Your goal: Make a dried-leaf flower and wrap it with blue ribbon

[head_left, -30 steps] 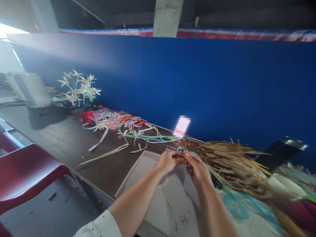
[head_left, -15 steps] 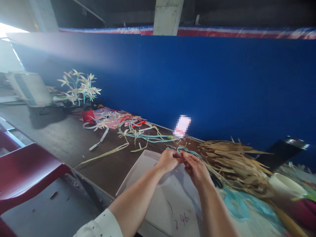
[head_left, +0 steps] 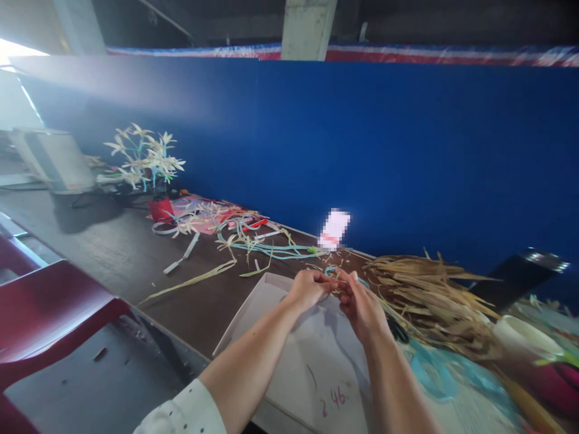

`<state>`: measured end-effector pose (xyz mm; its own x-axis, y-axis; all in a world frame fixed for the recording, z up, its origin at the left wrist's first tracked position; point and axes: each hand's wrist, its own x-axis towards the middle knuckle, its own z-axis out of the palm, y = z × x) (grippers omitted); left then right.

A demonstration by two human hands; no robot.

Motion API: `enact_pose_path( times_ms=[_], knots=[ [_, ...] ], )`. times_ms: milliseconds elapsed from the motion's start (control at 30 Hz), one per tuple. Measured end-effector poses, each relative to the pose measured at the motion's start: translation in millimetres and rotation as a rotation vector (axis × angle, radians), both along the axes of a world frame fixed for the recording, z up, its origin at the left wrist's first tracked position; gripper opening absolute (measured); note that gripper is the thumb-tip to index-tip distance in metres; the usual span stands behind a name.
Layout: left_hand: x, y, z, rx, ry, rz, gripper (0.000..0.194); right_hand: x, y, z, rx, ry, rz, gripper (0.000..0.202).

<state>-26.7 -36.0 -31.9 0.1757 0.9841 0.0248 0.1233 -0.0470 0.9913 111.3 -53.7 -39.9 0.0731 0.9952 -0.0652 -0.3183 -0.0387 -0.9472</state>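
Note:
Over the far end of a white cardboard lid (head_left: 289, 361), my two hands meet fingertip to fingertip. My left hand (head_left: 311, 289) is closed in a pinch, its fingers pointing right. Facing it, my right hand (head_left: 364, 306) has its thumb and fingers drawn together at the same spot. A tiny pale yellowish bit shows between the fingertips, too small to name. Just beyond the fingers lies light blue cord (head_left: 332, 271) on the table, partly hidden by the hands. Dry brown leaves (head_left: 420, 295) are heaped right of my right hand.
A red pot of white flowers (head_left: 160, 208) stands at the left, beyond it a kettle (head_left: 56, 163). Pale blue stems (head_left: 271, 248) and scraps lie mid-table. A blurred-out bright screen (head_left: 335, 230) leans on the blue partition (head_left: 407, 150). A white cup (head_left: 527, 337) is at right; a red chair (head_left: 54, 313), left.
My right hand's fingers have lifted and shifted slightly at the tips, showing more of the small pale bit. My left hand stays nearly in place.

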Motion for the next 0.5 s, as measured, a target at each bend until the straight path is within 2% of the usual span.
enact_pose_path(
  times_ms=[333,400,500],
  knots=[
    [-0.3,0.8,-1.5,-0.002,-0.032,-0.003,0.031,3.2,5.6,-6.6,-0.032,0.029,-0.069,0.036],
    [-0.1,1.2,-1.9,0.015,-0.020,0.001,0.029,4.1,7.0,-6.9,-0.011,0.045,-0.136,0.036],
    [-0.1,1.2,-0.8,0.029,0.008,0.005,0.027,6.3,9.0,-6.7,0.054,0.052,-0.324,0.035]
  ],
)
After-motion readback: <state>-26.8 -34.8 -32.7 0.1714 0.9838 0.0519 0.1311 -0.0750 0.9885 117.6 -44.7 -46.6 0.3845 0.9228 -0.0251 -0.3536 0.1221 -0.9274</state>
